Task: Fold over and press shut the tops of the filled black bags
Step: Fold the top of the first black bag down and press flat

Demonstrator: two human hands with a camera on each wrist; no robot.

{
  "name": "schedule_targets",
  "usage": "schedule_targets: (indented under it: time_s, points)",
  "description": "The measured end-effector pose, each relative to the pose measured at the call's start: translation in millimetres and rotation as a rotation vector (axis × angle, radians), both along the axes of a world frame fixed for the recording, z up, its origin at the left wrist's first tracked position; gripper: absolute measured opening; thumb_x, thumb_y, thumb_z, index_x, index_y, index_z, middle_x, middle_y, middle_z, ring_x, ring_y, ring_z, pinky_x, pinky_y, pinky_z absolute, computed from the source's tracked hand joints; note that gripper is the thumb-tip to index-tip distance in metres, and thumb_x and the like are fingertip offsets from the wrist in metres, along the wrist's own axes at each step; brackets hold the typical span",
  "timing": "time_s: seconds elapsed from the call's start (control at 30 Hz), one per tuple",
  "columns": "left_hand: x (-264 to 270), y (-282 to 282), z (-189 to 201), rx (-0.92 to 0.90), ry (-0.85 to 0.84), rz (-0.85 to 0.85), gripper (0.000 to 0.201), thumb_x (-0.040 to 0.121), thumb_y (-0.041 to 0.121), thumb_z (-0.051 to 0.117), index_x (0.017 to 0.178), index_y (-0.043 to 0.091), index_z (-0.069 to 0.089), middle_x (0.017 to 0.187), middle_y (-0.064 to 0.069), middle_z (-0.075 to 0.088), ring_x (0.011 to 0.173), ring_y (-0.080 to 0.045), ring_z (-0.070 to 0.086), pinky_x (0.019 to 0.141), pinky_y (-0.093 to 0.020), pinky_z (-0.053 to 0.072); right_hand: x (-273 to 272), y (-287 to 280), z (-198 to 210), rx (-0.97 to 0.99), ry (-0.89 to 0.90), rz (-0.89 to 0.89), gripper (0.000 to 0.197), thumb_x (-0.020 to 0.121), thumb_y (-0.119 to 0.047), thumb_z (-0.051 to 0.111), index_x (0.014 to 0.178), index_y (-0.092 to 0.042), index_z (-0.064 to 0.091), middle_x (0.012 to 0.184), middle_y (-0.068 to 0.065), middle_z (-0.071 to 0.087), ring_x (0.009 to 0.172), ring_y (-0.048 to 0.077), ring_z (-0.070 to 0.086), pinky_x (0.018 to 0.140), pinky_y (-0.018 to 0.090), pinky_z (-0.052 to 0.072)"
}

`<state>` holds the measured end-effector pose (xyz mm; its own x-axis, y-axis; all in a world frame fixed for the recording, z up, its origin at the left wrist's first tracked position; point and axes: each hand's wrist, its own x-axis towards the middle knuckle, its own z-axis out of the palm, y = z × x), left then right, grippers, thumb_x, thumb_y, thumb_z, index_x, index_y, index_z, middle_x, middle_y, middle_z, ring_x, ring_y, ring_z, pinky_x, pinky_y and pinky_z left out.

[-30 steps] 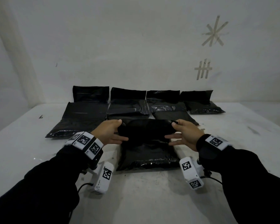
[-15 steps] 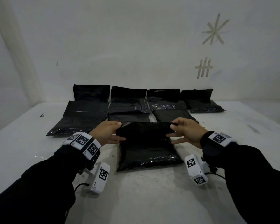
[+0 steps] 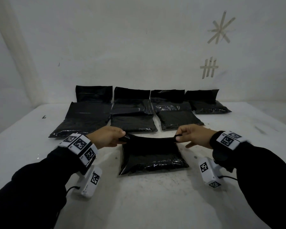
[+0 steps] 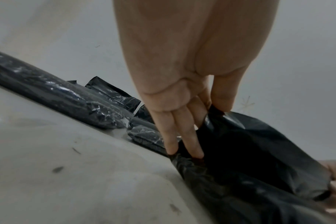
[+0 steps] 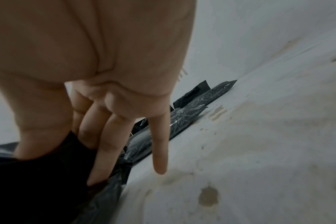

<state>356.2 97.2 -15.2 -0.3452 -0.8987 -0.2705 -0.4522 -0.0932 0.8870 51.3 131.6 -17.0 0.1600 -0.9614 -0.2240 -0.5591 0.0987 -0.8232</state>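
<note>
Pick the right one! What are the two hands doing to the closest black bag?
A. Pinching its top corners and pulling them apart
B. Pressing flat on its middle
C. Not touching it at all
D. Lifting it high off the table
A: the left hand and right hand each pinch a top corner of the closest black bag, stretching its top edge while the filled part rests on the table.

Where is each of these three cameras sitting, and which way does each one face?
Head: worn on the head, looking forward and down at the table, nearest black bag, left hand and right hand, both sleeves.
Left wrist: looks along the left hand's fingers pinching the bag's top.
Right wrist: looks along the right hand's fingers pinching the other corner.
Shared: all show that bag and the row of bags behind it.
</note>
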Motion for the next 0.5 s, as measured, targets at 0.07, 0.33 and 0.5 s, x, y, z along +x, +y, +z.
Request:
schedule_targets:
  time_s: [0.07, 0.33, 0.5]
  points:
    - [3, 0, -2, -0.015, -0.046, -0.037, 0.023, 0.098, 0.017, 0.046, 0.082, 0.017, 0.062, 0.091, 0.002, 0.065, 0.090, -0.007, 0.061, 0.083, -0.022, 0.042, -1, 0, 1, -0.001, 0.061, 0.033, 0.016, 0.090, -0.011, 0.060, 0.076, -0.017, 0.057, 0.096, 0.006, 0.069, 0.076, 0.006, 0.057, 0.068, 0.026, 0.043]
    - [18, 4, -4, -0.074, -0.114, -0.263, 0.030, 0.069, 0.052, 0.073, 0.085, 0.026, 0.075, 0.104, 0.010, 0.068, 0.080, 0.009, 0.061, 0.079, -0.011, 0.047, -6, -1, -7, 0.031, 0.006, 0.128, 0.016, 0.083, 0.004, 0.064, 0.072, -0.007, 0.061, 0.093, -0.012, 0.073, 0.120, 0.037, 0.053, 0.068, 0.028, 0.040]
    - [18, 7, -4, -0.063, -0.164, -0.391, 0.013, 0.078, 0.035, 0.070, 0.067, 0.034, 0.076, 0.106, 0.022, 0.066, 0.111, 0.008, 0.056, 0.108, -0.020, 0.035, -6, 2, -7, 0.009, 0.022, 0.168, 0.021, 0.079, 0.012, 0.064, 0.073, -0.008, 0.066, 0.108, 0.007, 0.068, 0.099, -0.005, 0.064, 0.084, 0.014, 0.048]
